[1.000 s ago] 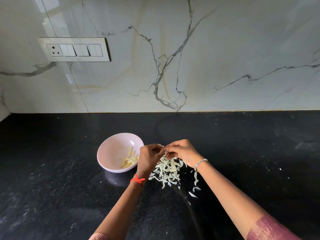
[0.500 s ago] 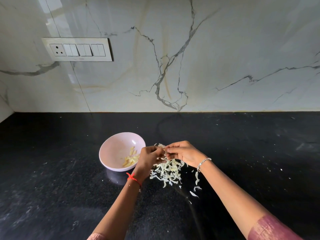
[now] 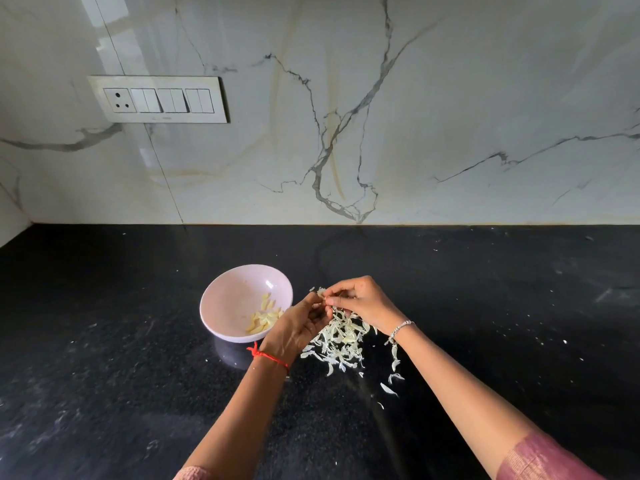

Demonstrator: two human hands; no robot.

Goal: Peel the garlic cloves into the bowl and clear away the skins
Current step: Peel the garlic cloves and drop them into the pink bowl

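1. Done so far: a small heap of peeled cloves (image 3: pixel 265 317) lies inside the pink bowl (image 3: pixel 225 299), toward its lower right wall; the bowl stands on the black counter (image 3: pixel 104 341), just left of the frame's centre.
2. In hand: the left hand (image 3: pixel 294 330) and the right hand (image 3: pixel 363 304) meet just right of the bowl; both have their fingers curled, pinching one small pale garlic clove (image 3: pixel 321 292) between the fingertips; how much skin clings to it is too small to tell.
3. The skins (image 3: pixel 341 341) lie in a loose pile on the counter directly below the hands, near the bowl but outside it; a few stray flakes (image 3: pixel 393 362) trail toward the lower right of the frame.
4. Left to do, as I judge it: this clove has yet to go into the bowl; no other unpeeled clove shows on the counter, though the hands may hide some, so the peeling looks close to finished; the clearing of the skins has not begun, since the whole pile sits on the counter.
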